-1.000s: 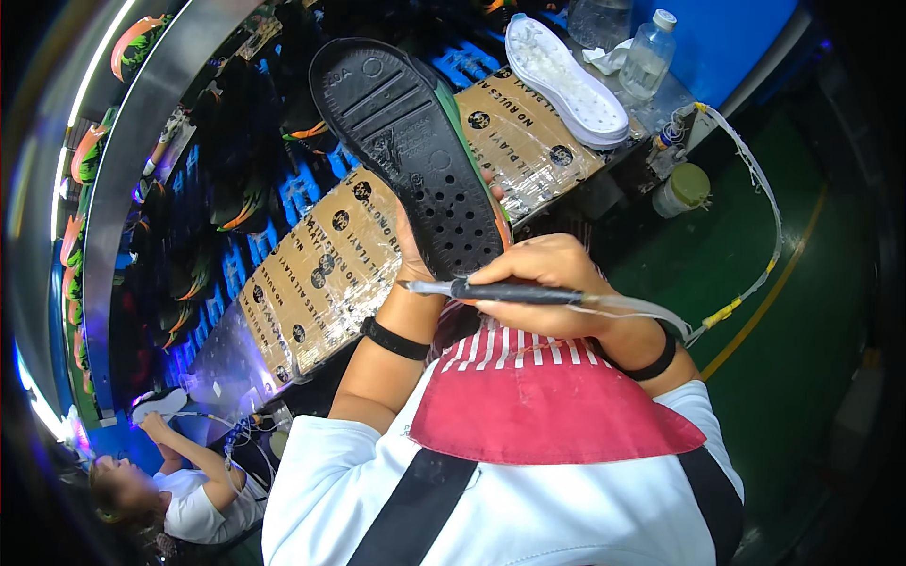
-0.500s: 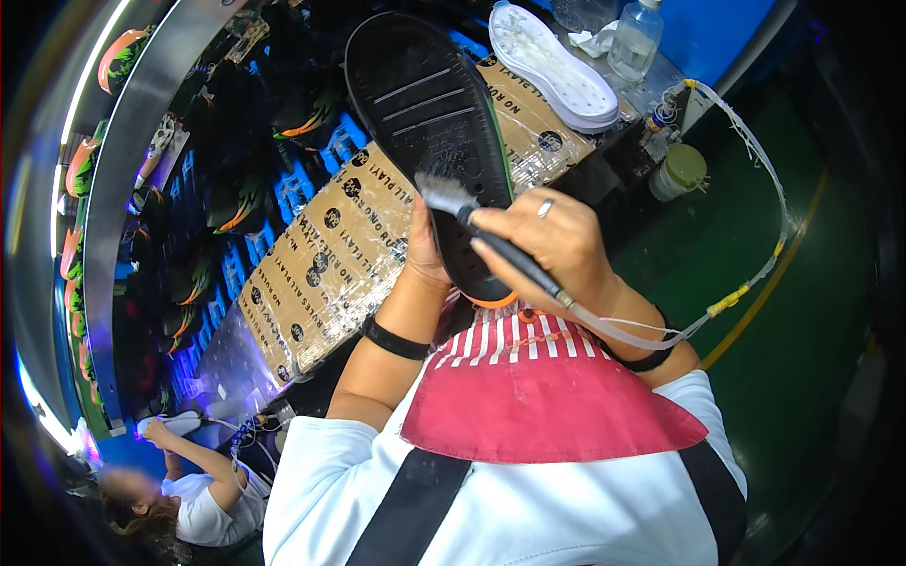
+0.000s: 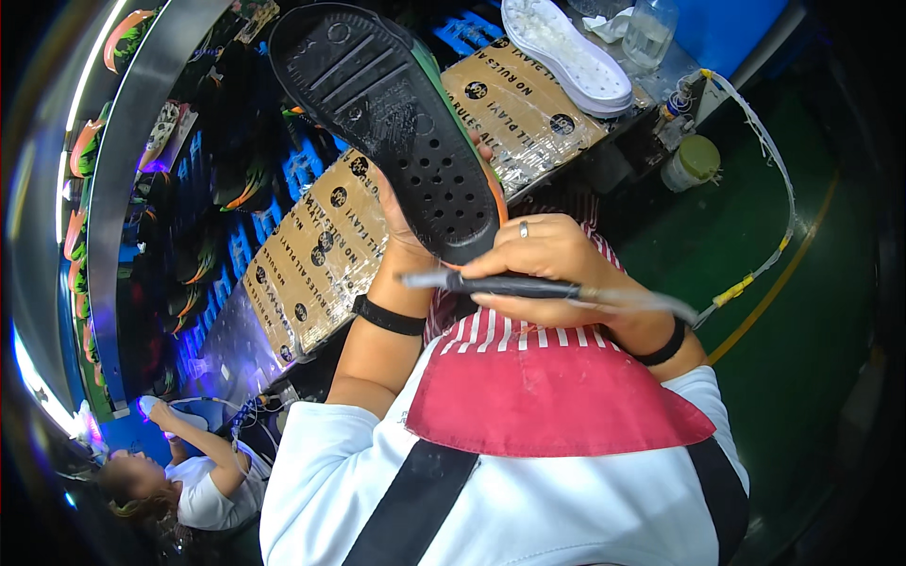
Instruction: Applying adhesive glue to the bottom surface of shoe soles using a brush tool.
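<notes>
A black shoe sole (image 3: pixel 396 123) with a green and orange edge is tilted up in front of me, its upper face toward me. Grooves cross its far end, holes dot its near end, and a wet-looking patch shines at the middle. My left hand (image 3: pixel 401 222) grips it from beneath; fingertips show at its right edge. In my right hand (image 3: pixel 552 259) is a brush (image 3: pixel 514 285) with a black handle, fed by a clear tube. Its pale bristles, blurred by motion, point left, just below the sole's near end and over my left forearm.
A bench covered with printed brown cardboard (image 3: pixel 316 250) runs beneath. On it, upper right, lie a white sole (image 3: pixel 571 61) and a clear bottle (image 3: pixel 649 36). A tube (image 3: pixel 769 141) loops over the green floor beside a lidded jar (image 3: pixel 692 162). Shoe parts line the left; a co-worker (image 3: pixel 212 486) sits lower left.
The brush has come off the sole's middle and moved down toward me, turning to point left. The sole has shifted left and turned, so its holes now show.
</notes>
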The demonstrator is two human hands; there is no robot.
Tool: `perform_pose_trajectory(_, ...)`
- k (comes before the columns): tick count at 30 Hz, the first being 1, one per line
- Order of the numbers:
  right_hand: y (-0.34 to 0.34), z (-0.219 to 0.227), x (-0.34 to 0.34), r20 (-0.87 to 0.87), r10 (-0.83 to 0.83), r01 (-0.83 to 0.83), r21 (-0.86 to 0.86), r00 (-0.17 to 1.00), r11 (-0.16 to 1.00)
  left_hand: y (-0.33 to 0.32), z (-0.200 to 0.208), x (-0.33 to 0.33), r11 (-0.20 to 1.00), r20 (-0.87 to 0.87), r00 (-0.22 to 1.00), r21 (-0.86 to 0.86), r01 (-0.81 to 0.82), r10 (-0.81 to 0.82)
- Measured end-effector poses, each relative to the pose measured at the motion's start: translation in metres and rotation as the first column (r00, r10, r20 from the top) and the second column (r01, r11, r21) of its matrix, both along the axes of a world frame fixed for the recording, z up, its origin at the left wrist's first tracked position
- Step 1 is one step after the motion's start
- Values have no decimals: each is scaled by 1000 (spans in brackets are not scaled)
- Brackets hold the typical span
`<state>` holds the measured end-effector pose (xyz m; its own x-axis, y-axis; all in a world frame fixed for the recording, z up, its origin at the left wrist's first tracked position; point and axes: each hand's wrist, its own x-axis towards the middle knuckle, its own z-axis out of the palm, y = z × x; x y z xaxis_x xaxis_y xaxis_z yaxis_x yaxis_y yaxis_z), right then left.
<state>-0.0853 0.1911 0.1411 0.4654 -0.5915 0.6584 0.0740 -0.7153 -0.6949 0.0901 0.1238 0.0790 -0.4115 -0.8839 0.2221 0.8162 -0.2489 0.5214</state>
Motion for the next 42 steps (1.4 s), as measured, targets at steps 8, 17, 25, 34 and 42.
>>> perform_pose_trajectory(8,1,1,-5,-25,-31,36,241,999,970,7,23,6,1000,-80,997,-26,-6,4)
perform_pose_trajectory(17,0,-8,-10,-7,110,-99,380,994,919,-14,15,36,999,285,957,-6,-50,50)
perform_pose_trajectory(25,-3,-7,-14,-50,29,-14,273,998,962,-24,22,43,971,213,962,-131,201,-170)
perform_pose_trajectory(34,-7,-12,-13,-101,29,-13,156,994,988,-27,43,39,983,484,863,-27,183,-147)
perform_pose_trajectory(42,-7,-10,-18,-143,112,-93,130,983,987,-35,54,35,955,728,639,73,286,-247)
